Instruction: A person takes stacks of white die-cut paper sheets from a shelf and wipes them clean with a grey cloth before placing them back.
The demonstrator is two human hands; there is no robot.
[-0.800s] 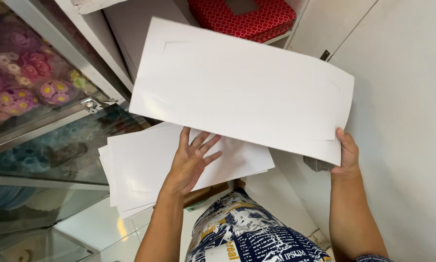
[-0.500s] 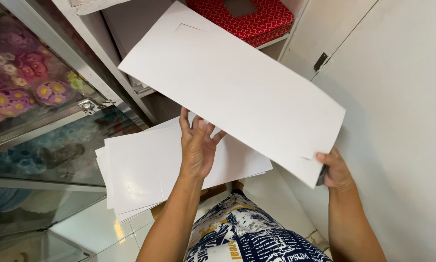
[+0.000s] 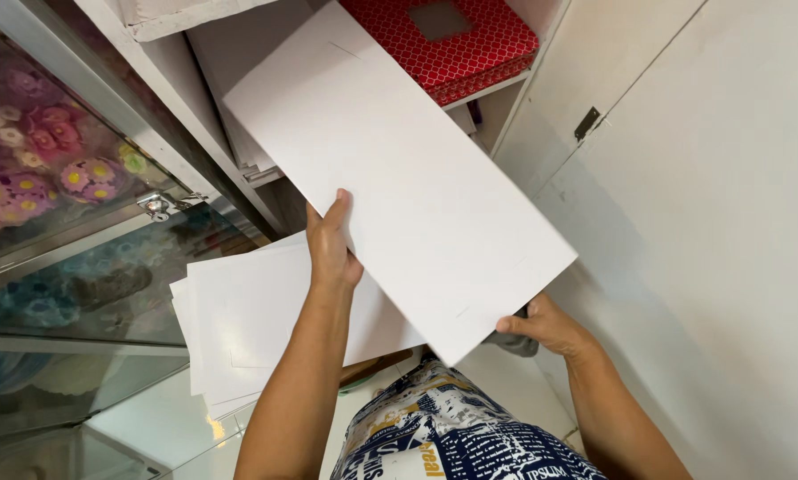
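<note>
- big white card sheet (image 3: 408,169): held tilted in the air, far corner up near the shelf, near corner low at the person's right. looks light, semi-stiff, smooth; it holds flat across its span but would likely flex or crease if pinched at one corner only. best gripped on two opposite edges, as it is here. faint cut or score lines show on its face.
- stack of white sheets (image 3: 257,320): lies below the held sheet, edges fanned, on what looks like a glass bench; same stock by the look, so slippery sheet on sheet.
- red patterned box (image 3: 457,44): flat, on the shelf at top, with a grey square patch on its lid.
- flower display (image 3: 35,160): pink, purple and yellow, behind glass at left.
- left hand (image 3: 330,244): fingers closed on the sheet's left long edge, thumb on top.
- right hand (image 3: 546,324): fingers pinch the low near corner, thumb on the underside edge.
</note>
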